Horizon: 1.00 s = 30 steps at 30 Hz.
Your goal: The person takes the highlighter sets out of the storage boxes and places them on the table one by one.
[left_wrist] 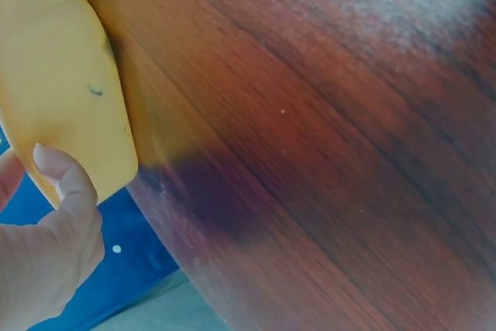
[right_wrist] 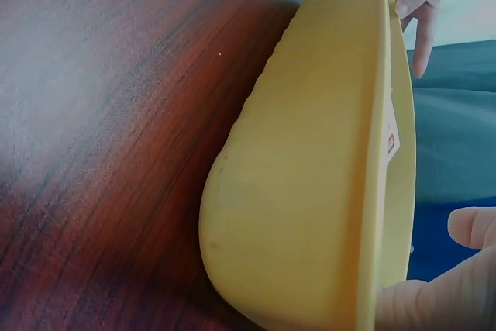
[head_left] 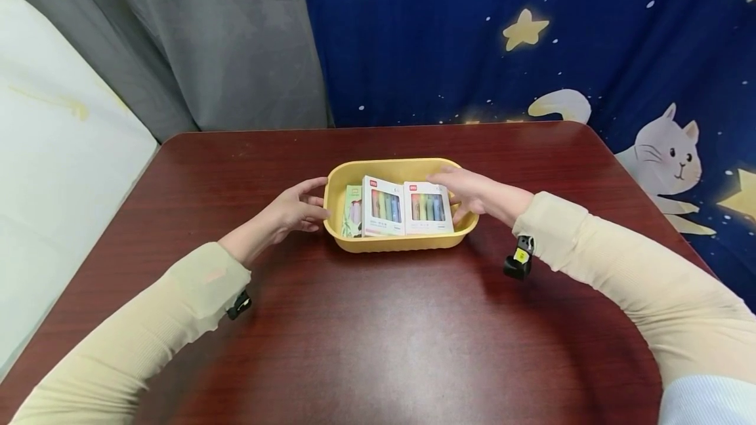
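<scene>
A yellow plastic basket [head_left: 394, 244] stands on the dark red table, holding two white boxes with coloured sticks in their windows. The left box [head_left: 384, 207] leans beside a green box [head_left: 353, 210]; the right box [head_left: 428, 208] lies near the right end. My left hand [head_left: 295, 208] rests at the basket's left end; in the left wrist view its thumb [left_wrist: 66, 172] lies against the basket's outer wall. My right hand [head_left: 466, 190] reaches over the right rim, fingers spread around the right box's upper corner, one digit [right_wrist: 469, 226] raised. Whether it touches the box is unclear.
The glossy table [head_left: 378, 320] extends around the basket, its far edge close behind. A grey curtain [head_left: 224, 38] and a blue starry curtain [head_left: 413, 38] hang behind it. White fabric [head_left: 53, 149] borders the left side.
</scene>
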Each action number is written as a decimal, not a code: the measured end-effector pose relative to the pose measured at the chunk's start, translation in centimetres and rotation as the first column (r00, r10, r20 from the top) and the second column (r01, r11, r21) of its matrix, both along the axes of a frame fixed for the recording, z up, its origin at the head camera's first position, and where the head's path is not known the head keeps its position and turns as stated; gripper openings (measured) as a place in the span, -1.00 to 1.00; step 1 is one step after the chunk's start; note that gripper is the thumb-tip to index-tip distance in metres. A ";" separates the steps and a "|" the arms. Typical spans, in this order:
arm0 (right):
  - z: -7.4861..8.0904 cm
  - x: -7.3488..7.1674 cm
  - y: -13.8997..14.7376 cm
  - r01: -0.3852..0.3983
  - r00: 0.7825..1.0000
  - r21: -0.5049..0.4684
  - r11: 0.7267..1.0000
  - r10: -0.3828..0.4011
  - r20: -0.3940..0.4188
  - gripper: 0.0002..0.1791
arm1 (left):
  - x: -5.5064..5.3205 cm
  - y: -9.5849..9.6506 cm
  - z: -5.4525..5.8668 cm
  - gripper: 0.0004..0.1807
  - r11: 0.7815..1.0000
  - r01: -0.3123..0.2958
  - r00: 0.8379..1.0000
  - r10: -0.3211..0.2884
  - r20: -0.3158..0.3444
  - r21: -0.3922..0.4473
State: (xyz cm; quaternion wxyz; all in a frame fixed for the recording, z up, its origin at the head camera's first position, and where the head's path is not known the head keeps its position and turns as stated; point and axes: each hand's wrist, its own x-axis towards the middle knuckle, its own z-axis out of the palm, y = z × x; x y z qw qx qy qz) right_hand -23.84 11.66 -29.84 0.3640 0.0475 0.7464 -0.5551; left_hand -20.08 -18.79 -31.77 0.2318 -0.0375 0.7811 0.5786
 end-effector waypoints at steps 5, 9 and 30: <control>-0.1 0.2 -0.2 0.027 0.999 0.004 1.000 -0.027 -0.017 -0.27 | 0.0 0.0 0.0 -0.19 1.000 -0.001 1.000 0.001 0.000 0.001; -0.2 0.2 -0.4 0.048 0.999 -0.009 0.999 -0.048 -0.016 -0.30 | 0.0 0.0 0.0 -0.19 1.000 0.001 1.000 -0.001 0.001 0.003; -2.0 0.7 -2.9 0.110 0.989 -0.048 0.993 -0.104 0.105 -0.63 | 0.0 0.1 -0.1 -0.18 1.000 -0.003 1.000 0.003 0.016 0.025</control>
